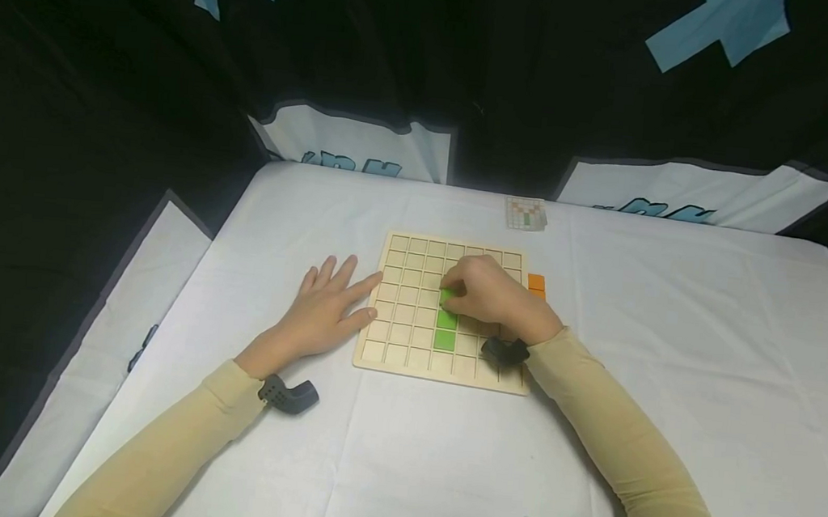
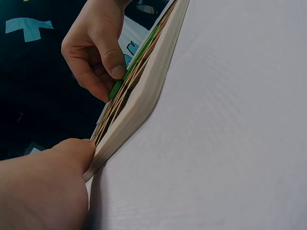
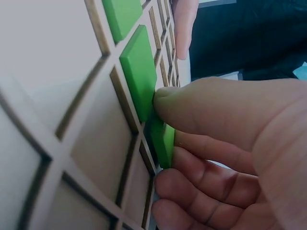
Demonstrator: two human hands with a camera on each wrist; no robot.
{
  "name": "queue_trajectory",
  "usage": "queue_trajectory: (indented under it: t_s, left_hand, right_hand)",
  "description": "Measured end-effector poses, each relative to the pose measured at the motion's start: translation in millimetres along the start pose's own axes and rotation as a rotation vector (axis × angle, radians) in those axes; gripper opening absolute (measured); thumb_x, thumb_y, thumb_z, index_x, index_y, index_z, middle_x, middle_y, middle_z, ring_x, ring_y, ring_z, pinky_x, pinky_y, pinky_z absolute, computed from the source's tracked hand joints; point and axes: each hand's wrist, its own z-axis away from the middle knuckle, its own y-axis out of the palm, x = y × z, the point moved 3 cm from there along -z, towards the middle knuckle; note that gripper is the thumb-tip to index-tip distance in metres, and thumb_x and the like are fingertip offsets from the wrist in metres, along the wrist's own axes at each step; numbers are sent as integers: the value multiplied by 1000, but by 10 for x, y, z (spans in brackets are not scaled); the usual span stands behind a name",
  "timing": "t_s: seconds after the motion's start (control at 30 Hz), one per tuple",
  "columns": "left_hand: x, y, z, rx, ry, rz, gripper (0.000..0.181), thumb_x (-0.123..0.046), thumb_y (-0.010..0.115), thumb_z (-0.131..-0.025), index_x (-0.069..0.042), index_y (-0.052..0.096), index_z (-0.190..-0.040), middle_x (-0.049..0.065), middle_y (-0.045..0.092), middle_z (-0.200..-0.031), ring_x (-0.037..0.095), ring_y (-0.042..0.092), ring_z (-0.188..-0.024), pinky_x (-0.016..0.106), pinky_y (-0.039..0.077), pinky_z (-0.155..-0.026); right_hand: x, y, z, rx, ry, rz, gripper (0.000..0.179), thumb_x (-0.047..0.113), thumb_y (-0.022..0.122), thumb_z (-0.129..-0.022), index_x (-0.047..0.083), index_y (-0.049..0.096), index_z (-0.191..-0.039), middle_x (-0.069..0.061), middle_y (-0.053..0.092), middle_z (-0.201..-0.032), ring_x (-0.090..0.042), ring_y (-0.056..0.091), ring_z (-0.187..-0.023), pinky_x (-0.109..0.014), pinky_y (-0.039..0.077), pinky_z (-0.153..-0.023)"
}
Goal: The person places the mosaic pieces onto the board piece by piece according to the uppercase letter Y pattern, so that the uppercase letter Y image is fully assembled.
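A wooden grid board [image 1: 399, 334] lies on the white table. Two green square tiles, a nearer one [image 1: 445, 340] and one just beyond it [image 1: 446, 319], sit in neighbouring cells of one column. My right hand [image 1: 490, 291] is over the board, thumb and fingers pinching another green tile [image 3: 166, 143]. That tile is tilted in the right wrist view, right at the cell beyond the other two. My left hand [image 1: 322, 310] rests with fingers spread on the table, its thumb and index finger at the board's left edge.
Orange tiles [image 1: 536, 283] lie beside the board's right edge, partly hidden behind my right wrist. Beyond the board is a small card [image 1: 525, 214] with a coloured grid pattern. Black curtain [image 1: 516, 80] hangs behind the table's far edge.
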Motion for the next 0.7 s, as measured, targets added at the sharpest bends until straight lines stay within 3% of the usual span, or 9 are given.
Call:
queue_trajectory:
  t_s: [0.1,0.27,0.53,0.7]
  left_hand:
    - [-1,-1,0,-2,3,-2,62,-46,50,-103,-21,38,-159,27,15,-169,53,2,-156,71,1,-123]
    - [2,1,0,-3,5,-6,62,-46,50,-104,-21,38,-159,27,15,-169,54,2,-156,71,2,-123]
    - [7,5,-2,-4,5,4,62,-46,49,-104,-21,38,-159,26,14,-169,53,1,-156,71,1,-123]
    - [9,9,-2,-5,6,6,62,-46,49,-104,-21,38,-159,26,14,-169,53,1,-156,71,1,-123]
  right_hand:
    - [0,2,-1,1,-4,-4,17,8,77,-82,10,64,-71,-1,54,-73,-18,46,-78,-31,37,-74]
    - [0,3,6,0,16,-12,3,7,77,-82,8,74,-82,-4,64,-82,-19,49,-80,-32,42,-77]
    - [-5,-3,22,2,41,-15,14,7,76,-82,6,79,-96,-6,70,-92,-20,53,-84,-35,48,-82]
    - [-15,6,12,7,37,-19,5,6,75,-82,7,76,-87,-4,65,-84,-18,49,-80,-32,43,-77]
